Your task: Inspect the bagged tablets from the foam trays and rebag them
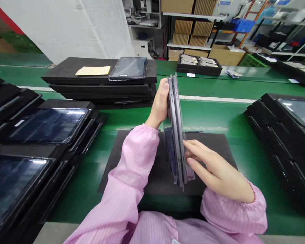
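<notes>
Two thin tablets (178, 135) in clear plastic film stand on edge, face against face, above a black foam sheet (213, 162). My left hand (160, 105) is closed around their far upper part, thumb on the near edge and the other fingers hidden behind the left tablet. On the right side, my right hand (216, 167) grips lower down, its thumb and fingertips pressed to the wrapped face of the right tablet. Small speaker holes show along the tablets' edges. Loose film hangs past their lower corners.
Black foam trays with wrapped tablets (51, 125) are stacked at left, more trays (277, 135) at right. Behind, a tray stack carries another tablet (129, 67) and a yellowish paper pad (93, 70). A black bin (199, 69) stands farther back on the green bench (218, 118).
</notes>
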The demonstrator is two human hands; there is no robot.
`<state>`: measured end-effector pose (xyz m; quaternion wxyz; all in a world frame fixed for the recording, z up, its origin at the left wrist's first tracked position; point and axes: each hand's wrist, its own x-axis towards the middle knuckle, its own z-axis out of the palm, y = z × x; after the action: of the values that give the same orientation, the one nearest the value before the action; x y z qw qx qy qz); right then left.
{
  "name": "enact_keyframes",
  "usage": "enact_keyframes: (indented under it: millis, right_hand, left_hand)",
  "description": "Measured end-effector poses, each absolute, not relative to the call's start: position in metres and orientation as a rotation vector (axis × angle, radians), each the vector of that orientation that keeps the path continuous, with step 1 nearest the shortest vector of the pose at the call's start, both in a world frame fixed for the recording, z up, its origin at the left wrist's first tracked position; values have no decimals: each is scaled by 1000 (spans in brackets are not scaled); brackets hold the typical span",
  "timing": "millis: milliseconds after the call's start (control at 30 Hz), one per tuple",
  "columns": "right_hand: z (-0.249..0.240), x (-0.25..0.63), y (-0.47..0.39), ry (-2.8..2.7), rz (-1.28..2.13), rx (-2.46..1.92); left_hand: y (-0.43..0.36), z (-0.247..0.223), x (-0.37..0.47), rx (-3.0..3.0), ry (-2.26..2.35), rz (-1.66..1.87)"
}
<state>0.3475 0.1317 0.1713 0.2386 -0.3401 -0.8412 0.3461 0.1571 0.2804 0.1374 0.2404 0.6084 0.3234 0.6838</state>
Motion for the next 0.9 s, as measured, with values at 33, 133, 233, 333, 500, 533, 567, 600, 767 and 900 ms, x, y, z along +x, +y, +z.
enact_keyframes:
  millis: [33,133,233,333,500,533,567,600,767,900]
  right_hand:
    - [172,347,132,-2304,935,-931]
    - [173,347,132,-2298,928,-943]
    - [173,346,133,-2294,931,-951]
    - [173,346,133,-2294,932,-961]
    - [173,346,132,-2294,929,-960]
    - [173,346,132,-2293,927,-959]
    - [173,346,132,-2293,930,-958]
    - [173,346,132,-2290,937,-960]
    - [174,348,129,-2223,1018,-947]
    - [173,348,127,-2137,1040,-977]
  left_hand:
    - [281,137,157,1655,880,1870]
    - [281,137,157,1615,874,1861]
    - [280,138,158,1579,895,1844]
    - [280,138,158,1571,894,1848]
    - [280,138,159,1606,852,1864]
    - [280,138,158,1608,848,1869]
    - [280,139,158,1605,848,1874]
    - [279,139,158,1602,850,1874]
    - [273,143,159,1612,865,1860]
    - [261,152,163,1680,898,1865]
